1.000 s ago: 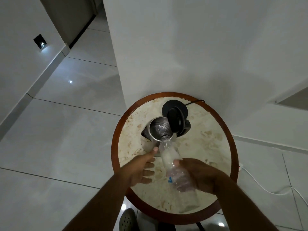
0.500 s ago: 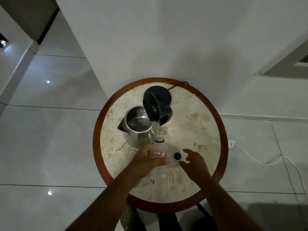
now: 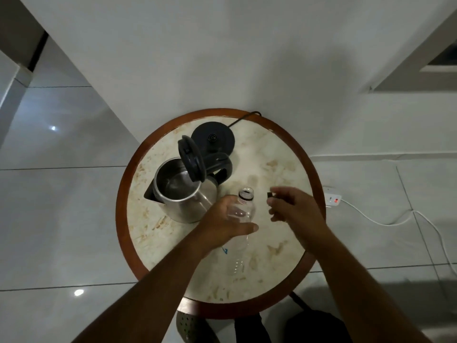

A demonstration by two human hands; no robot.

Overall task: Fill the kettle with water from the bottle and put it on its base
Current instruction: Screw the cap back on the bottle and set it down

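Observation:
A steel kettle (image 3: 181,198) stands on the round table (image 3: 277,169) with its black lid (image 3: 192,162) flipped up and its mouth showing. Its black round base (image 3: 215,138) lies behind it, apart from it, with a cord running off the back. My left hand (image 3: 223,222) grips a clear plastic bottle (image 3: 243,210) that stands upright and uncapped just right of the kettle. My right hand (image 3: 294,206) holds a small dark bottle cap (image 3: 269,194) in its fingertips, a little to the right of the bottle's neck.
The small table has a marble top and a brown wooden rim and stands against a white wall. A white power strip (image 3: 333,198) with a red light lies on the tiled floor at the right, its cable trailing. My feet show below the table.
The bottle went from tilted over the kettle's mouth to upright on the table in my left hand. My right hand picked the cap up from the tabletop.

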